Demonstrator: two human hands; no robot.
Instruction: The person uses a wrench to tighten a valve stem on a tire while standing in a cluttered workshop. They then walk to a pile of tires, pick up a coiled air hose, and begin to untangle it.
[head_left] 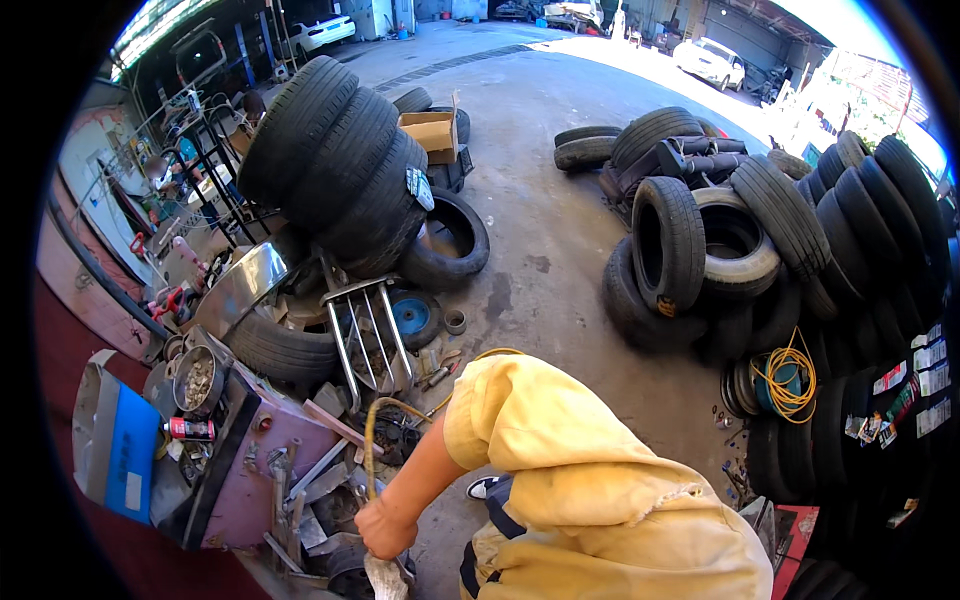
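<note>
Hose (369,440), one brownish-yellow length, arches close by the near end of the silver rack (351,350) and drops to the right hand (388,530), whose fingers are clamped around it; its lower end is hidden by the fist. One pale thing (386,580) shows just under that hand, cut off by the lower edge and hard to make out. The left hand is out of view, so I cannot tell its state. Just right of the rack lies one wheel (411,316) with a blue hub. Beyond the rack, three tyres (335,165) lean in a stack, near one cardboard box (428,135). Left of the rack and nearer sit one pan (213,401) of small pieces, one can (190,429) and one blue-and-grey box (125,465). Well right of the rack, a tyre pile (740,277) overlaps too much to count. One yellow sleeve (570,420) hides floor between; one shoe (482,488) shows only partly.
</note>
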